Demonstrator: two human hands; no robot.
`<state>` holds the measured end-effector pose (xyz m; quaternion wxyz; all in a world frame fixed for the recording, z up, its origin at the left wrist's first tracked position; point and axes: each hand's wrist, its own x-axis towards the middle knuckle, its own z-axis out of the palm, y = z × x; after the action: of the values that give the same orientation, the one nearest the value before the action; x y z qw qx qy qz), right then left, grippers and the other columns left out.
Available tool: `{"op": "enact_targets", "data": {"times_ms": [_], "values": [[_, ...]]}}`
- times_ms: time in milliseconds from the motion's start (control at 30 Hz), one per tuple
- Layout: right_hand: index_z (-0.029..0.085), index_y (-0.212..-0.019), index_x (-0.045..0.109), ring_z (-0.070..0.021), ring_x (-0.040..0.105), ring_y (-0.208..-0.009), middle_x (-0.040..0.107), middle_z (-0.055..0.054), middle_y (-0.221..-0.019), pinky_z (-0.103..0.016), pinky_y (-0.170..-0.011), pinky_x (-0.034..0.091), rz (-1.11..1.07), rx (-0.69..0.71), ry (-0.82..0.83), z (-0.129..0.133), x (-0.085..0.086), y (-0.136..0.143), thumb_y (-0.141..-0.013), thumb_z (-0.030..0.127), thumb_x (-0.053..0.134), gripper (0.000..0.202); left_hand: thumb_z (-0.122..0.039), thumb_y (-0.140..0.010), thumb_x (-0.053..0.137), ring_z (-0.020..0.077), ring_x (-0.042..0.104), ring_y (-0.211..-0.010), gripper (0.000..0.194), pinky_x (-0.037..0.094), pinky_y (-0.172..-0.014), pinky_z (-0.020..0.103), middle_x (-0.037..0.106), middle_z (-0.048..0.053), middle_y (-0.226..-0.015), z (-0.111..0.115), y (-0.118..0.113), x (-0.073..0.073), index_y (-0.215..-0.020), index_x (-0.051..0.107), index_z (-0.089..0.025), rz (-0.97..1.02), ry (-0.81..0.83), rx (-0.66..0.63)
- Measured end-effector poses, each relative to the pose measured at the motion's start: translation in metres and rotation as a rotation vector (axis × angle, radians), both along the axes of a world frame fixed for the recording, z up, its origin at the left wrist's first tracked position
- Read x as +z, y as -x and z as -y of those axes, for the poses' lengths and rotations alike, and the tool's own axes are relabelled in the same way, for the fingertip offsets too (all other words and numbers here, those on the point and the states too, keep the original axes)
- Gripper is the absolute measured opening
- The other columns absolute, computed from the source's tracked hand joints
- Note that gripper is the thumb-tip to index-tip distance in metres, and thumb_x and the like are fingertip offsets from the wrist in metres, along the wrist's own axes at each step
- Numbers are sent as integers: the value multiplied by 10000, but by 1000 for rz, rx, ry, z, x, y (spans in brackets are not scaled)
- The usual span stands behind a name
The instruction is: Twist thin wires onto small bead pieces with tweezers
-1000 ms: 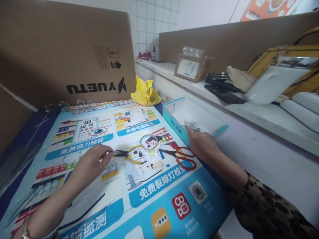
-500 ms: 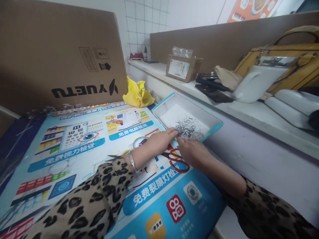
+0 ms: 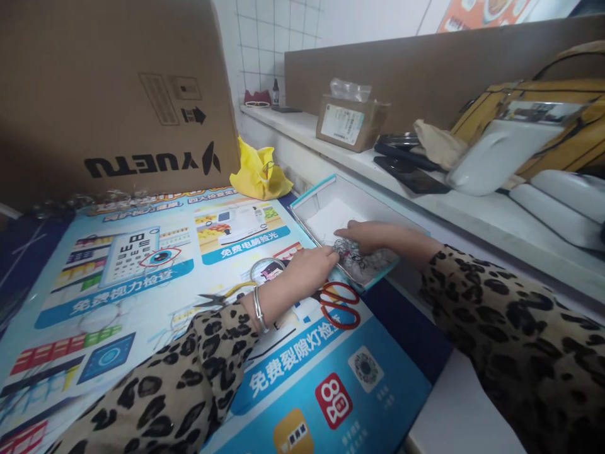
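A shallow pale box (image 3: 382,192) with turquoise edges holds a tangle of thin dark wires (image 3: 352,253) and a white sheet. My right hand (image 3: 366,236) reaches into it from the right, its fingers bent down among the wires; the fingertips are partly hidden. At the box's near left rim rests my left hand (image 3: 314,263), its fingers closed together; what they hold, if anything, cannot be made out. Orange-handled scissors (image 3: 341,305) lie just below that hand, their blades hidden. Pliers (image 3: 227,295) with yellow handles lie beside my left wrist.
A printed poster (image 3: 155,290) covers the table. At the back stand a large cardboard carton (image 3: 113,94) and a yellow bag (image 3: 261,173). Along the right, a white ledge (image 3: 477,221) carries a small carton (image 3: 350,123), a dark phone (image 3: 409,176) and a white mug-like container (image 3: 505,151).
My right hand has moved away from my left hand, up and over into the box among the wires. The left hand stays by the rim. The view has shifted slightly.
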<state>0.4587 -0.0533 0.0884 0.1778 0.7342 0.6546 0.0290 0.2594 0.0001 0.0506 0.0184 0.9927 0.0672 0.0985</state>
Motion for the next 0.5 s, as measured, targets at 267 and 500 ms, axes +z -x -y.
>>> {"op": "enact_targets", "data": {"times_ms": [267, 500], "values": [[180, -966, 672, -199, 610, -781, 691, -78, -916, -251, -605, 368, -4, -37, 269, -6, 7, -7, -637, 257, 672, 338, -125, -877, 373, 188, 590, -872, 163, 497, -699, 299, 570, 42, -979, 2, -1, -1, -978, 481, -194, 21, -38, 13], [168, -921, 680, -253, 616, -880, 688, -121, -919, -285, -661, 399, 106, -103, 102, -12, 40, -10, -766, 256, 528, 234, -99, -855, 387, 193, 589, -879, 176, 505, -688, 300, 558, 48, -983, 7, -2, 2, -980, 477, -185, -10, -37, 40]]}}
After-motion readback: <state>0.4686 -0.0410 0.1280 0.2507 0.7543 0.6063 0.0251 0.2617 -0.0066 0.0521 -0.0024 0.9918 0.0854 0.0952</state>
